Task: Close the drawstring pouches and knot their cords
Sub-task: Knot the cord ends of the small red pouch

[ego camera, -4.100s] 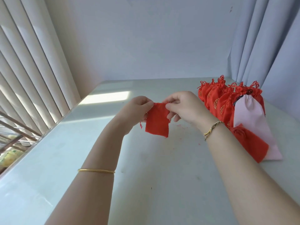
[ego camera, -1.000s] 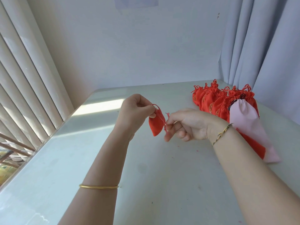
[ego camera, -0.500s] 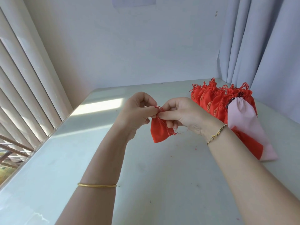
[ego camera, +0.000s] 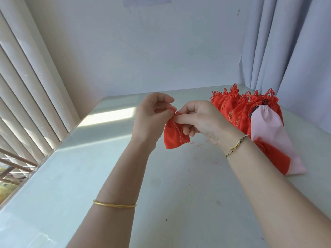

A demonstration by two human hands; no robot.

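A small red drawstring pouch [ego camera: 174,136] hangs above the white table, its mouth gathered at the top. My left hand [ego camera: 152,113] pinches the red cord [ego camera: 172,110] at the pouch's neck. My right hand [ego camera: 198,116] pinches the same cord from the right, fingertips meeting the left hand's. One loose cord end dangles down the front of the pouch. A pile of red pouches [ego camera: 238,108] with knotted cords lies at the right, by the curtain.
A pale pink pouch [ego camera: 268,129] lies on the red pile, over a flat red cloth [ego camera: 275,156]. Vertical blinds [ego camera: 26,90] line the table's left edge, a wall stands behind and a grey curtain [ego camera: 290,47] hangs at the right. Red lint specks the table [ego camera: 170,194].
The pouch, flat and open 4 s ago, is now gathered shut. Over the last second my hands came together at its neck, both pinching the cord.
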